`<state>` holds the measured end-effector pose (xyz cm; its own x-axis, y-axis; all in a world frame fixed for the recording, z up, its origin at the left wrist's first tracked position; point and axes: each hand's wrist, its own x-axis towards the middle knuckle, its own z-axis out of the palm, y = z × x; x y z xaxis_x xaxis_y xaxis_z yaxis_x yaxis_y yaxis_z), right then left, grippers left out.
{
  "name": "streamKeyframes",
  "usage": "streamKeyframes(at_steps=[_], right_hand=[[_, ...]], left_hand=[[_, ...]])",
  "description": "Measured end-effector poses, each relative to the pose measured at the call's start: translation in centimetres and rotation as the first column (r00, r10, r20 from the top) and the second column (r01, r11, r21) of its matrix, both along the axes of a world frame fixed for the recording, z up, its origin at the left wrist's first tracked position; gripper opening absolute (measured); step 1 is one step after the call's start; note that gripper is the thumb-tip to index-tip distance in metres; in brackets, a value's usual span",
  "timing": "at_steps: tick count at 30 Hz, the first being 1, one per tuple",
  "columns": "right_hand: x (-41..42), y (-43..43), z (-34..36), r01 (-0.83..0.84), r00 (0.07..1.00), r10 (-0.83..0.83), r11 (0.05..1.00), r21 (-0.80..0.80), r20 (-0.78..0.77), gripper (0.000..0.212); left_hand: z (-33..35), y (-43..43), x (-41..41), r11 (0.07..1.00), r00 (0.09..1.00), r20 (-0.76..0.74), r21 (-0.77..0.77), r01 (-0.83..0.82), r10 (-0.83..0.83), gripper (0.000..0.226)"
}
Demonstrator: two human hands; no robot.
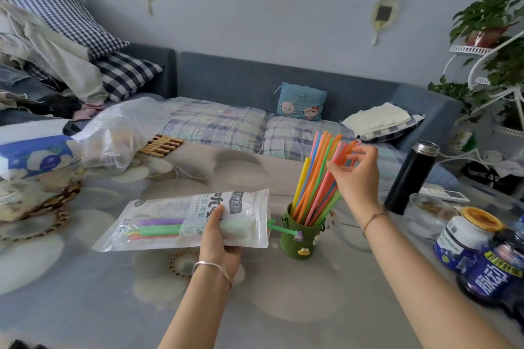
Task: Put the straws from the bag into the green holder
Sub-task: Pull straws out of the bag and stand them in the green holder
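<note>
The left hand (pixel 219 231) grips the bag (pixel 170 224) near its open end, thumb on top and fingers curled underneath, holding it flat just above the table (pixel 312 306); a few straws lie inside and a green one pokes out toward the holder (pixel 300 238). The right hand (pixel 355 176) is loosely spread, its thumb and fingertips touching the upper ends of the straws (pixel 314 178) standing fanned in the holder.

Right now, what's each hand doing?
Left hand: grips the bag.
Right hand: fingers against the straws in the holder; grip cannot be told.
</note>
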<state>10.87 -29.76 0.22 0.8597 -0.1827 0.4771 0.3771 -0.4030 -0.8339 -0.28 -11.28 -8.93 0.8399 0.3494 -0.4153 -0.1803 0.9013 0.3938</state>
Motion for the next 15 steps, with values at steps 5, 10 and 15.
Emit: streamKeyframes(at_steps=[5, 10, 15], right_hand=[[-4.1, 0.9, -2.3, 0.040, 0.984, -0.065, 0.988, 0.152, 0.166, 0.020], [-7.6, 3.2, -6.6, 0.028, 0.999, -0.008, 0.903, 0.428, -0.050, 0.011], [-9.0, 5.4, -9.1, 0.072, 0.805, 0.452, 0.567, 0.820, -0.383, 0.019]], left_hand=[[-0.1, -0.2, 0.0, 1.000, 1.000, 0.002, -0.003, -0.003, 0.003, 0.025], [0.0, -0.5, -0.1, 0.998, 1.000, 0.001, 0.049, -0.025, 0.025, 0.040], [0.5, -1.3, -0.4, 0.971, 0.995, -0.014, 0.220, -0.094, 0.099, 0.047]])
